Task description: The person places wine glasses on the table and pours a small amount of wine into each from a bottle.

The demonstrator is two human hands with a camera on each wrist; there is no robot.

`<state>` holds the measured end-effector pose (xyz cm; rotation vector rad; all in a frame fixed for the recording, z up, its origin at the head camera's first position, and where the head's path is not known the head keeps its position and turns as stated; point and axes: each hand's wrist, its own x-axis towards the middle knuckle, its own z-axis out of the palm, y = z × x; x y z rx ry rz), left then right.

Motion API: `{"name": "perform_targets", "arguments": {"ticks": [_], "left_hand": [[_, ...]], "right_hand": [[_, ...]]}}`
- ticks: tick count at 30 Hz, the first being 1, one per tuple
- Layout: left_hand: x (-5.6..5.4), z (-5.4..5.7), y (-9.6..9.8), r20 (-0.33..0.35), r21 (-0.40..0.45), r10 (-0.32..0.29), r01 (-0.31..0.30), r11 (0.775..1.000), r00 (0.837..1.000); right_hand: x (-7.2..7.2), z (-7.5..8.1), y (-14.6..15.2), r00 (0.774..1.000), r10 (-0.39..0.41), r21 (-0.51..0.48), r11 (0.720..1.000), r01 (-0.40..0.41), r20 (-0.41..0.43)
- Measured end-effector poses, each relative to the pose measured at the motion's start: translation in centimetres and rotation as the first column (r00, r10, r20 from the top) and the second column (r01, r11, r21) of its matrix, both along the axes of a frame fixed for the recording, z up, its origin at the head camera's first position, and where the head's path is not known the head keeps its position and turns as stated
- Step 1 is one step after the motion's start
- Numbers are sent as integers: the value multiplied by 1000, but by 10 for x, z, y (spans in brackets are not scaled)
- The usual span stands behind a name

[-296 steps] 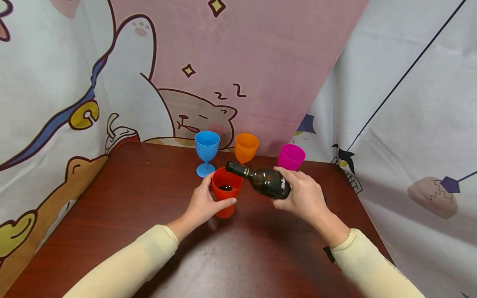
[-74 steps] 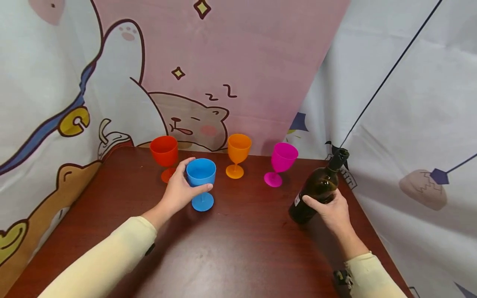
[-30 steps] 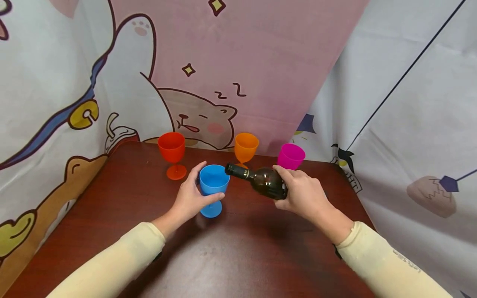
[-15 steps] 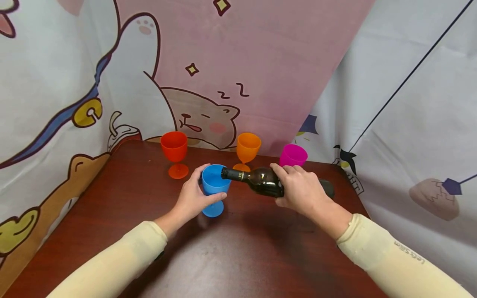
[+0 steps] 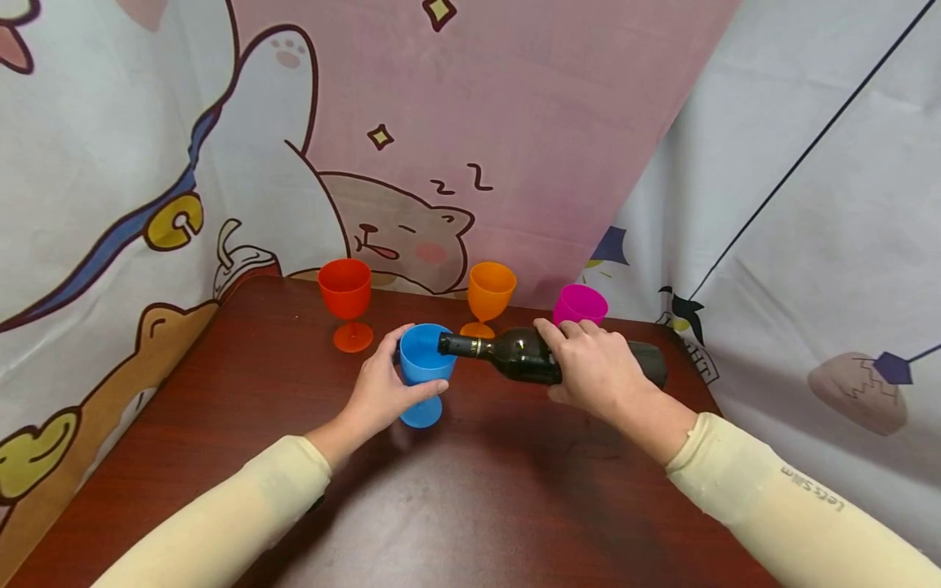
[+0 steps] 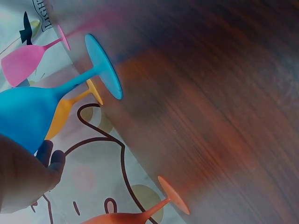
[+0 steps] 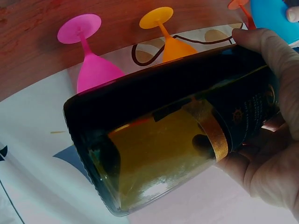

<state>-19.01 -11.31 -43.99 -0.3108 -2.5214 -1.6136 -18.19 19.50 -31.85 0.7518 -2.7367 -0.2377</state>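
My left hand (image 5: 381,392) grips a blue plastic goblet (image 5: 428,371) by its bowl, thumb across the near side. In the left wrist view the goblet's stem and base (image 6: 103,67) show beside my fingers; whether the base touches the table I cannot tell. My right hand (image 5: 599,367) holds a dark glass wine bottle (image 5: 524,357) round its body, tipped almost level. Its mouth lies just inside the goblet's rim. No stream of liquid is visible from it. In the right wrist view the bottle's bottom end (image 7: 140,158) faces the camera.
A red goblet (image 5: 345,290) stands at the back left of the brown table (image 5: 456,506). Behind the bottle's neck is an orange goblet (image 5: 491,292). A pink goblet (image 5: 579,305) sits farther right, partly hidden by my right hand. Cartoon-printed cloth (image 5: 529,147) hangs behind.
Earlier my left hand held the red goblet under the bottle; now that goblet stands back left and the hand holds the blue one. The bottle, upright 2.5 s ago, has tipped over it.
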Motion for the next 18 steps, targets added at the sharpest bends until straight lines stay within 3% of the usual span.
{"name": "perform_targets", "arguments": {"ticks": [18], "left_hand": [[0,-1,1,-4,-8,8,-8,1000,1000]], "right_hand": [[-3,8,2,1000,0,60,998,1,-9]]}}
